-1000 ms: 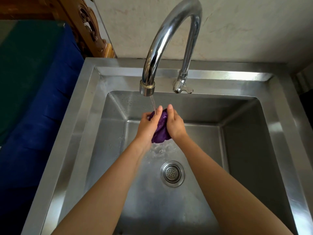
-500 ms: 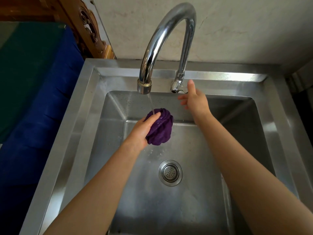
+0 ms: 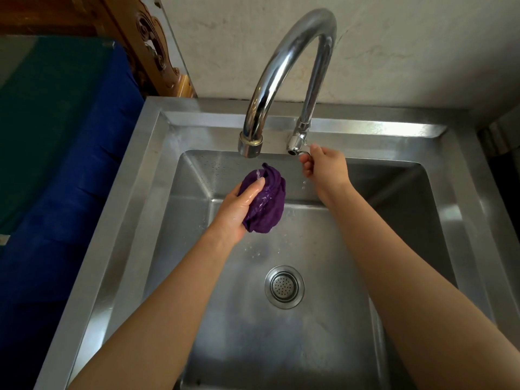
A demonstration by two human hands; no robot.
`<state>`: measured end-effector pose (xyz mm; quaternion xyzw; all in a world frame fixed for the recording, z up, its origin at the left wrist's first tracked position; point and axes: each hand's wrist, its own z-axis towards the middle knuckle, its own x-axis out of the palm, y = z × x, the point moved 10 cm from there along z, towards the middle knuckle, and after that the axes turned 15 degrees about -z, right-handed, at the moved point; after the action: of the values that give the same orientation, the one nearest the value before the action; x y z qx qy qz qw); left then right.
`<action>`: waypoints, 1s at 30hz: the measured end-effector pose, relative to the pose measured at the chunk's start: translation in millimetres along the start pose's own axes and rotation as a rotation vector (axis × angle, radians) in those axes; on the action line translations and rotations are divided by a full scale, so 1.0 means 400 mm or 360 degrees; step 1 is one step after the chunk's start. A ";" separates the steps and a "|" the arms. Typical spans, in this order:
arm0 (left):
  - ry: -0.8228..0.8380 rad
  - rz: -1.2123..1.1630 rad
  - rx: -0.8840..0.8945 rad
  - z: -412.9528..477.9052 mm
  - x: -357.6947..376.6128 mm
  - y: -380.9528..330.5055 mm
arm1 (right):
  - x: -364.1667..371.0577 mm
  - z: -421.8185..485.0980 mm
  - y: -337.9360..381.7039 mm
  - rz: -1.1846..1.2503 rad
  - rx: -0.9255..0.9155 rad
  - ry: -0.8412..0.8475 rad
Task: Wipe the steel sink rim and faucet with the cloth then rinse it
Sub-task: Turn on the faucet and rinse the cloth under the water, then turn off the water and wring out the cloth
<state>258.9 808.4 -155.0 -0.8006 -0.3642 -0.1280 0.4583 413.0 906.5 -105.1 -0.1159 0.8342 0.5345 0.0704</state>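
A bunched, wet purple cloth [image 3: 267,201] hangs over the steel sink basin, below the faucet spout [image 3: 250,144]. My left hand [image 3: 237,212] grips the cloth from the left side. A last thin trickle of water lands on the cloth's top. The chrome gooseneck faucet [image 3: 287,57] rises from the back rim [image 3: 365,130] of the sink. My right hand [image 3: 326,167] is at the faucet's small lever handle [image 3: 302,150], fingers curled round it.
The drain strainer [image 3: 284,287] sits in the wet basin floor. A blue and green covered surface [image 3: 56,153] lies left of the sink. A carved wooden piece [image 3: 152,52] stands at the back left against a pale wall.
My right hand let go of the cloth, reached up to the faucet lever and closed on it. The stream thinned to a trickle. My left hand kept the cloth under the spout.
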 end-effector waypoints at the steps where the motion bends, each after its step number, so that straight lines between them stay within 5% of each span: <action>1: 0.0000 -0.0005 0.0000 0.000 0.000 0.000 | 0.001 0.000 -0.002 0.0038 -0.0002 0.0010; 14: 0.0047 -0.0007 -0.0040 -0.012 0.028 0.009 | 0.029 -0.002 -0.036 0.0617 0.0063 0.0246; 17: 0.0048 -0.0040 -0.0045 -0.015 0.027 0.013 | 0.024 -0.011 -0.052 0.0268 0.0037 0.0263; 22: -0.0070 -0.0083 -0.0030 -0.020 0.020 0.033 | 0.133 -0.122 -0.145 -0.0036 0.0009 0.0686; 27: -0.0322 0.0348 0.0168 -0.040 -0.041 0.034 | 0.105 -0.141 -0.155 -0.0331 -0.0191 0.0376; 30: -0.0169 0.0778 0.0289 -0.061 -0.037 0.023 | 0.084 -0.139 -0.146 -0.0514 -0.0293 0.0289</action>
<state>258.2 778.4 -155.5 -0.8259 -0.1935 0.0619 0.5259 396.9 828.4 -141.1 -0.3017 0.7553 0.5777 0.0687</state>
